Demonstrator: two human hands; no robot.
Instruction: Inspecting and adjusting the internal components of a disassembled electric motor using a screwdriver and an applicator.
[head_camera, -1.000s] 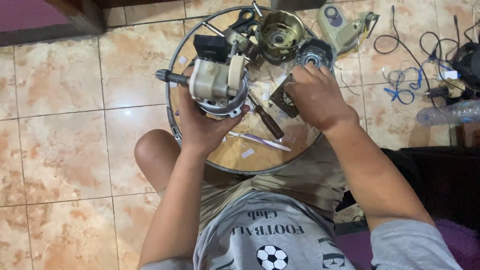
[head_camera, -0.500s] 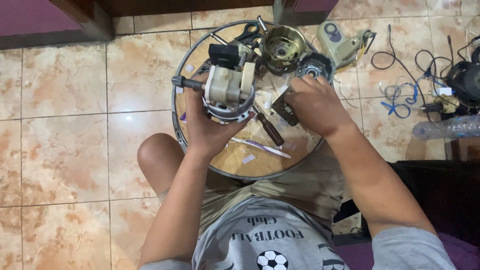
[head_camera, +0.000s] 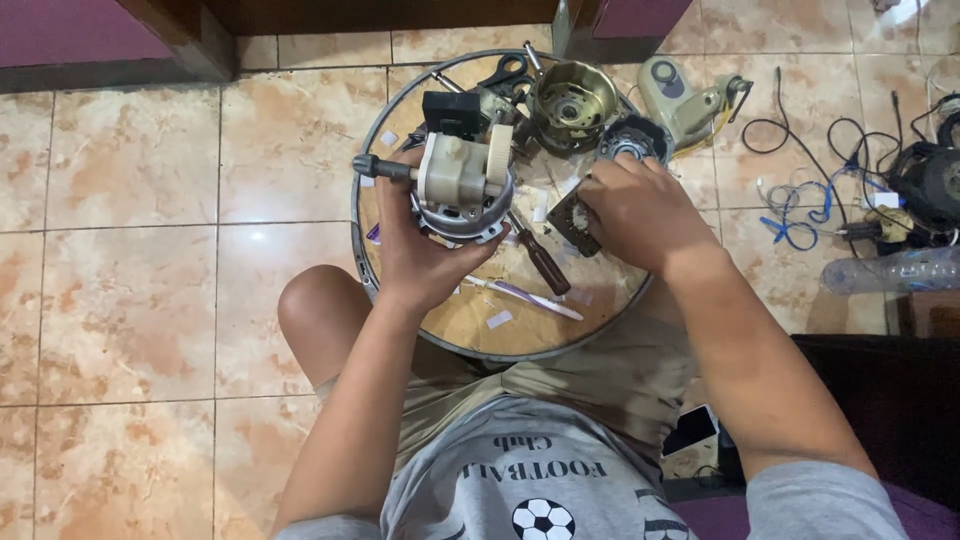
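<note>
Just above the middle of the frame, our left hand (head_camera: 420, 250) cups a small fan motor (head_camera: 462, 185) from below, fingers curled up around its round metal base, so the motor sits lifted a little over the round tray (head_camera: 600, 310) that lies on the tiled floor (head_camera: 130, 300) in front of our knee. The motor has a cream plastic gear housing on top, a grey metal ring beneath and a dark shaft (head_camera: 380, 167) poking out toward the left of the frame. We judge it dense and heavy for its size, stiff throughout, with the plastic housing and any thin wires being the parts most likely to crack or tear; the metal ring and the body under it look like the safest place to take hold, rather than the shaft, which could let the motor twist in the palm. Our right hand (head_camera: 640, 215) rests to the right of centre with its fingers closed down on a small brown square metal part (head_camera: 572, 222) lying on the tray, pinching it at its edges; it looks flat, rigid and possibly sharp at the corners. Just below and between our 2 hands lies a screwdriver with a dark red handle (head_camera: 545, 268), and a pale thin tool (head_camera: 525, 297) lies beside it. In the upper middle sit a brass-coloured motor cover (head_camera: 572, 95), black scissors (head_camera: 510, 72) and a dark round part (head_camera: 630, 140), with loose cables (head_camera: 800, 215) on the floor at the upper right.
</note>
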